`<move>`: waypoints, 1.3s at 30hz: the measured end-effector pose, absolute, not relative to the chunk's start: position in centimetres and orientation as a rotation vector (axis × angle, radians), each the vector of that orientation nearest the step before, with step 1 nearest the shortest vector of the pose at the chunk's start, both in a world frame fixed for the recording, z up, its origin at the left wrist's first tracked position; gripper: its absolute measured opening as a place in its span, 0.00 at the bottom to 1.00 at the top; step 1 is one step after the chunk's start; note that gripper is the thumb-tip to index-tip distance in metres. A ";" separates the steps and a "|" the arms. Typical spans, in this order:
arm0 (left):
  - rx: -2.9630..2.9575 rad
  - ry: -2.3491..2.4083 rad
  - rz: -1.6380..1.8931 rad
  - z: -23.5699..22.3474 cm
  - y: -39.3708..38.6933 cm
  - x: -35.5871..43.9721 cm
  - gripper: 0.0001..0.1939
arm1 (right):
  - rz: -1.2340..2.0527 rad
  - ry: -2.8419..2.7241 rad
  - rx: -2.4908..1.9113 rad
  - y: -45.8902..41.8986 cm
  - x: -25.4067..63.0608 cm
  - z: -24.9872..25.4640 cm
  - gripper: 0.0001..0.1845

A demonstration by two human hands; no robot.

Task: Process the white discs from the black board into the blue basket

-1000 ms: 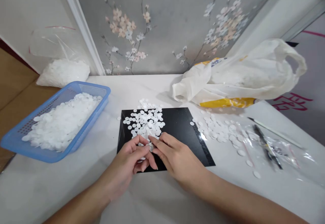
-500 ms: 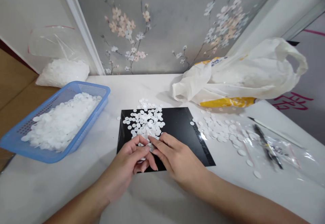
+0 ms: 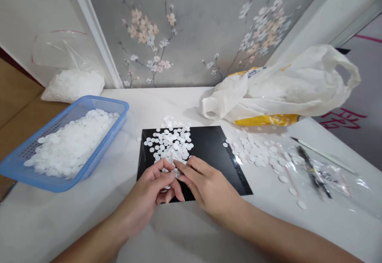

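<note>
Many small white round discs (image 3: 174, 139) lie heaped on a black board (image 3: 219, 163), some spilling past its far edge. Over the near part of this heap, my left hand (image 3: 161, 181) is closed, thumb and index fingertip together at a white disc. My right hand (image 3: 203, 177) meets it from the other side, its fingers pressed together at the same spot. A bit of white shows between the two sets of fingertips. Exactly how many discs they pinch is hidden by the fingers.
A blue basket (image 3: 124, 113) full of white discs stands left, with a clear bag (image 3: 73, 86) of white pieces behind it. Right are more loose discs (image 3: 253, 147), a white carrier bag (image 3: 286, 92), a black pen (image 3: 313, 171), a slim white tool (image 3: 325, 155) and clear plastic bags.
My fingertips shift very slightly at the disc between them. Otherwise the hands, the heap and the things around stay in place.
</note>
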State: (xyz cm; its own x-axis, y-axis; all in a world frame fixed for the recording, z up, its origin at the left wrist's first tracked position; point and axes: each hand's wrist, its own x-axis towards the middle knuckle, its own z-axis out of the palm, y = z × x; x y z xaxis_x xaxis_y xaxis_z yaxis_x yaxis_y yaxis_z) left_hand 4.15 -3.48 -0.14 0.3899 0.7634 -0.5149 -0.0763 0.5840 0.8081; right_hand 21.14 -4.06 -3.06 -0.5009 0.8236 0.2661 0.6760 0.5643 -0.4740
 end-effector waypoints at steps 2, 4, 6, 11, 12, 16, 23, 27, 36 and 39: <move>0.786 1.043 0.609 -0.1 -3.5 4.2 0.08 | 0.410 -2.340 -1.202 -4.0 21.1 -3.1 0.21; 0.784 1.044 0.609 0.0 -3.5 4.1 0.08 | 0.393 -2.348 -1.198 -4.0 21.1 -3.2 0.21; 0.787 1.043 0.609 0.0 -3.5 4.1 0.08 | 0.376 -2.359 -1.198 -4.1 21.1 -3.2 0.21; 0.809 1.057 0.598 0.0 -3.6 4.1 0.09 | 0.358 -2.398 -1.263 -3.9 21.2 -3.0 0.19; 0.813 1.063 0.594 -0.1 -3.6 4.0 0.09 | 0.359 -2.405 -1.310 -3.7 21.4 -2.9 0.18; 0.830 1.072 0.591 -0.3 -3.0 3.7 0.09 | 0.351 -2.382 -1.656 -2.3 22.8 -2.1 0.14; 0.845 1.164 0.807 -0.7 -1.1 1.8 0.14 | 0.834 -2.212 -1.714 -1.0 24.9 -1.6 0.10; 0.761 1.193 0.915 -0.5 -0.3 1.1 0.05 | 1.096 -2.134 -1.513 -1.6 23.7 -2.3 0.03; 1.611 1.406 0.623 -1.6 -1.4 2.1 0.09 | 1.014 -2.080 -1.481 -1.1 24.1 -2.8 0.06; 1.770 1.362 0.611 -2.2 -2.0 2.7 0.07 | 0.949 -2.092 -1.442 -0.7 24.6 -3.4 0.06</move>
